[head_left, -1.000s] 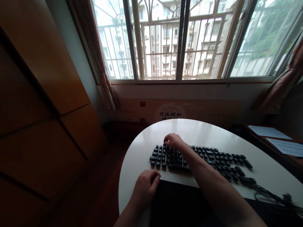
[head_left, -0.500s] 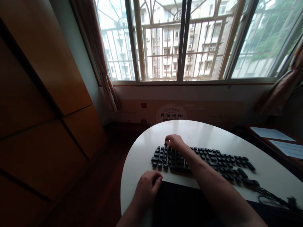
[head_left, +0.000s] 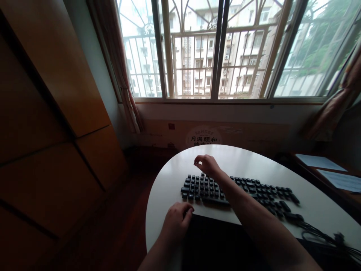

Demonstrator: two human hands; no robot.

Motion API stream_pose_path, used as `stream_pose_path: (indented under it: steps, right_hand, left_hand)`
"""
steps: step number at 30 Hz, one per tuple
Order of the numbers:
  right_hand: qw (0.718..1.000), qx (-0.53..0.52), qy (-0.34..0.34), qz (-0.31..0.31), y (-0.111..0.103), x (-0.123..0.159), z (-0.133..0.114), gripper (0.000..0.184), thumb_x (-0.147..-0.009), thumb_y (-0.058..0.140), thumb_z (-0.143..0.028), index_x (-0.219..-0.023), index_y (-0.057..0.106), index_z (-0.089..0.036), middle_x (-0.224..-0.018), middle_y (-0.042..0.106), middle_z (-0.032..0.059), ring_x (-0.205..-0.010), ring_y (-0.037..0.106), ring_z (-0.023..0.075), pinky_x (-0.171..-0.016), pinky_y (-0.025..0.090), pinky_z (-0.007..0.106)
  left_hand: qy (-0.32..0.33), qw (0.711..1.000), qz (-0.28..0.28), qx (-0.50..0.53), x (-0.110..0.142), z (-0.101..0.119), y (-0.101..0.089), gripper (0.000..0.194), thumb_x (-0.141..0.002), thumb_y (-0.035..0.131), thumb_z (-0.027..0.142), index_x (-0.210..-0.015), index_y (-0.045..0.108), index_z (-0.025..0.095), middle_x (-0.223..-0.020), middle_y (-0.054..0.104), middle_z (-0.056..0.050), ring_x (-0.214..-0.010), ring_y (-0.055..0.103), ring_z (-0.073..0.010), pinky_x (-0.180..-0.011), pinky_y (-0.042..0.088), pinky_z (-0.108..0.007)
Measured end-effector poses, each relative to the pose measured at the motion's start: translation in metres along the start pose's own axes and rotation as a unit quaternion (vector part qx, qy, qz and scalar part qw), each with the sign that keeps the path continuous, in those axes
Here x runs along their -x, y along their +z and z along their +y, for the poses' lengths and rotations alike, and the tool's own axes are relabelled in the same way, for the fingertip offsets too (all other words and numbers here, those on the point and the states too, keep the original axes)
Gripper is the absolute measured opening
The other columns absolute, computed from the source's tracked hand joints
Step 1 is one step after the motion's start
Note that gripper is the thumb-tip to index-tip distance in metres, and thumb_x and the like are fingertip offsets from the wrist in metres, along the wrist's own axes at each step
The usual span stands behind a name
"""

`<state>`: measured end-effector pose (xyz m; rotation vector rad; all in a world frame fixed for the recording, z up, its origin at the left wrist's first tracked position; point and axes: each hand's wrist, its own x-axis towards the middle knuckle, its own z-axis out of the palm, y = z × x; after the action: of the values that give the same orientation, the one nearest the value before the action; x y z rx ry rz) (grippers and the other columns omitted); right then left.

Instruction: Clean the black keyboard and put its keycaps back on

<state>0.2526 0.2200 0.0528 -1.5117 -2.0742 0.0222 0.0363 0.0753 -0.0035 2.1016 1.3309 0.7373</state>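
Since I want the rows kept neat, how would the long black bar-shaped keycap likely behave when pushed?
The long black bar-shaped keycap looks straight, so it is probably stiff. Pushed at one end, its long shape may swing round. The glossy white table suggests easy sliding, perhaps into the small black keycaps beside it.

Low panel [head_left: 239, 130] | reads 月满颐和 [head_left: 204, 139] — second line [head_left: 203, 144] (cut by table [head_left: 169, 177]) unclear

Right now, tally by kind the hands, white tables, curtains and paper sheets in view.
Left hand and right hand: 2 hands
White table: 1
Left curtain and right curtain: 2 curtains
Upper sheet and lower sheet: 2 paper sheets
Total: 7
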Motion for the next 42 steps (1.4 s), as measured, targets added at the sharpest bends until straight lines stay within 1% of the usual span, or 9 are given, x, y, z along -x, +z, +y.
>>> stream_pose_path:
  steps: [3,5,7,9,12,15,21,27,42]
  right_hand:
    - [0.999,-0.031,-0.028,0.027,-0.03,0.013,-0.014,0.008,-0.087,0.069,-0.023,-0.092,0.076,-0.025,-0.092,0.077,0.0021,-0.09,0.068,0.0203,-0.084,0.048,0.031]
    - [0.996,-0.067,-0.052,0.024,-0.045,0.034,-0.024,0.007,-0.087,0.07,-0.025,-0.091,0.076,-0.025,-0.09,0.077,0.0009,-0.087,0.069,0.0182,-0.081,0.049,0.029]
    - [0.988,-0.129,-0.08,0.008,-0.05,0.065,-0.034,0.007,-0.085,0.073,-0.024,-0.09,0.076,-0.025,-0.087,0.076,-0.0003,-0.082,0.069,0.0168,-0.076,0.05,0.027]
    - [0.979,-0.181,-0.092,-0.011,-0.046,0.1,-0.043,0.008,-0.081,0.075,-0.021,-0.088,0.076,-0.025,-0.083,0.076,-0.0008,-0.079,0.069,0.0171,-0.075,0.049,0.027]
    - [0.974,-0.208,-0.082,-0.025,-0.027,0.145,-0.05,0.008,-0.081,0.075,-0.018,-0.084,0.076,-0.025,-0.082,0.076,-0.001,-0.079,0.067,0.0181,-0.076,0.049,0.029]
    - [0.974,-0.216,-0.072,-0.021,-0.011,0.168,-0.05,0.011,-0.081,0.074,-0.016,-0.086,0.076,-0.026,-0.084,0.076,-0.0006,-0.081,0.067,0.0191,-0.078,0.049,0.031]
    - [0.966,-0.247,-0.077,-0.01,-0.008,0.169,-0.043,0.013,-0.082,0.068,-0.016,-0.089,0.075,-0.024,-0.087,0.076,0.0004,-0.08,0.069,0.0177,-0.078,0.051,0.03]
    - [0.962,-0.257,-0.073,-0.056,-0.005,0.172,-0.035,0.021,-0.078,0.065,-0.014,-0.095,0.073,-0.022,-0.085,0.074,0.0009,-0.072,0.066,0.0153,-0.067,0.051,0.026]
    - [0.967,-0.212,-0.106,-0.089,-0.011,0.175,-0.034,0.038,-0.072,0.065,-0.012,-0.107,0.069,-0.024,-0.089,0.072,0.0003,-0.079,0.065,0.0161,-0.073,0.05,0.026]
  left_hand:
    - [-0.002,1.0,0.003,-0.011,0.0,-0.001,0.002,0.024,-0.091,0.049,0.03,-0.09,0.071,0.021,-0.093,0.072,-0.008,-0.091,0.064,-0.0249,-0.084,0.045,-0.036]
    - [0.003,1.0,0.01,-0.017,0.0,-0.001,0.003,0.023,-0.09,0.049,0.029,-0.09,0.071,0.021,-0.093,0.072,-0.007,-0.091,0.064,-0.0246,-0.083,0.045,-0.035]
    - [0.016,1.0,0.015,-0.021,0.0,-0.001,0.005,0.023,-0.091,0.049,0.028,-0.089,0.071,0.021,-0.092,0.073,-0.007,-0.091,0.064,-0.0245,-0.082,0.045,-0.034]
    - [0.026,0.999,0.02,-0.021,0.0,-0.001,0.006,0.024,-0.091,0.048,0.028,-0.089,0.071,0.021,-0.093,0.073,-0.007,-0.091,0.065,-0.0244,-0.082,0.045,-0.034]
    - [0.033,0.999,0.025,-0.018,0.0,0.0,0.007,0.025,-0.092,0.047,0.029,-0.09,0.071,0.021,-0.095,0.073,-0.007,-0.092,0.065,-0.0238,-0.082,0.045,-0.033]
    - [0.039,0.999,0.029,-0.018,0.001,0.002,0.007,0.026,-0.093,0.047,0.029,-0.09,0.071,0.021,-0.094,0.073,-0.007,-0.09,0.065,-0.0232,-0.081,0.046,-0.032]
    - [0.041,0.998,0.035,-0.03,0.004,0.006,0.006,0.025,-0.093,0.047,0.028,-0.089,0.071,0.02,-0.094,0.074,-0.007,-0.09,0.066,-0.023,-0.081,0.047,-0.031]
    - [0.03,0.998,0.034,-0.043,0.004,0.007,0.006,0.023,-0.091,0.049,0.026,-0.09,0.071,0.019,-0.094,0.074,-0.008,-0.09,0.066,-0.0234,-0.08,0.047,-0.032]
    - [0.029,0.998,0.031,-0.037,0.004,0.007,0.007,0.027,-0.091,0.048,0.029,-0.093,0.072,0.019,-0.095,0.074,-0.007,-0.093,0.065,-0.0243,-0.084,0.047,-0.033]
